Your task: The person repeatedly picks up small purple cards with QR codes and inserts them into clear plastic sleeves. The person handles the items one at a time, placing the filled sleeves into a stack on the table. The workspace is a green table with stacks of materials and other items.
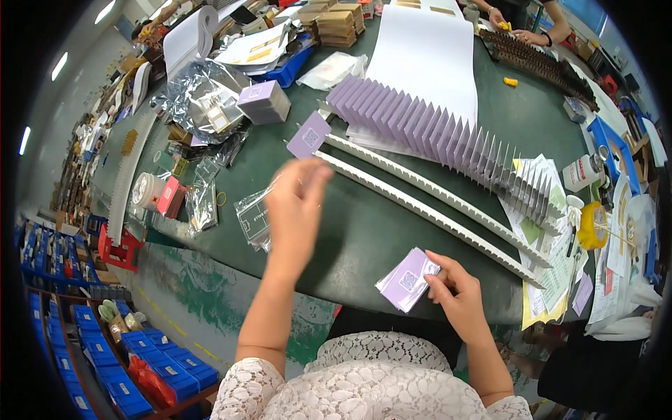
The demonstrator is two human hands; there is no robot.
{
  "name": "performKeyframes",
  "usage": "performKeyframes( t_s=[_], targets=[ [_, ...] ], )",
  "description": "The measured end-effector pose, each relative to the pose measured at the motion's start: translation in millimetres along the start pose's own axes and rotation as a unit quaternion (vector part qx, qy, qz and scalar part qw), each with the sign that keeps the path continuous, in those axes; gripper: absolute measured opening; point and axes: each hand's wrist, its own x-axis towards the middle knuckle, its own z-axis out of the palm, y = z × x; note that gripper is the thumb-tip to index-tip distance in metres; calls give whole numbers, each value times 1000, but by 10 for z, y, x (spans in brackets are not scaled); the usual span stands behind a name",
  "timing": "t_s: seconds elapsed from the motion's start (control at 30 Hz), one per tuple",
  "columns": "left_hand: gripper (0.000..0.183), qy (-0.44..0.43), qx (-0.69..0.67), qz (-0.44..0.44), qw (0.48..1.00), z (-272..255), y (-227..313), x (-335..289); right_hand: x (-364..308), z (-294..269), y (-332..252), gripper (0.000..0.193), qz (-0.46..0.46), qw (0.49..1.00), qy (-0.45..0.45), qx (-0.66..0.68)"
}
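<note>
My right hand (455, 290) grips a small stack of purple cards (407, 281), each printed with a square code, near the table's front edge. My left hand (292, 203) is raised over the table, thumb and fingertips drawn together, and no card shows in it. Just beyond its fingertips a single purple card (308, 136) stands tilted at the near-left end of a white rack with two notched rails (427, 201). Behind it, a long row of upright purple cards (420, 126) fans out to the right in another rack.
A block of stacked cards (264, 103) sits beyond my left hand, beside crumpled clear plastic (203, 98). Clear packets (253, 218) lie under the left hand. Papers, a white bottle (583, 172) and yellow tape (593, 225) crowd the right. Across the table another person's hands (521, 31) work.
</note>
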Motion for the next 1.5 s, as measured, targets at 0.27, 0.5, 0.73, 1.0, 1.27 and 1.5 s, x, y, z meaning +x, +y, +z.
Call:
performKeyframes(
  t_s=[0.27,0.5,0.73,1.0,1.27,1.5],
  targets=[
    [17,70,134,44,988,-129,-356,533,-22,22,-59,27,-109,990,57,-69],
    [18,-120,-19,365,923,162,391,-455,161,13,-356,46,-357,853,155,-348],
    [38,-324,-417,-219,820,157,363,-767,119,-166,-87,30,-323,910,201,-167],
    [28,-366,-455,-360,728,182,281,-810,32,-286,72,30,-266,943,187,-63],
    [12,-380,-373,-273,801,211,352,-878,-72,-246,-11,18,-192,963,168,83],
    [8,-416,-350,-275,793,249,342,-965,-99,-270,-313,17,-132,946,125,267]
  ],
)
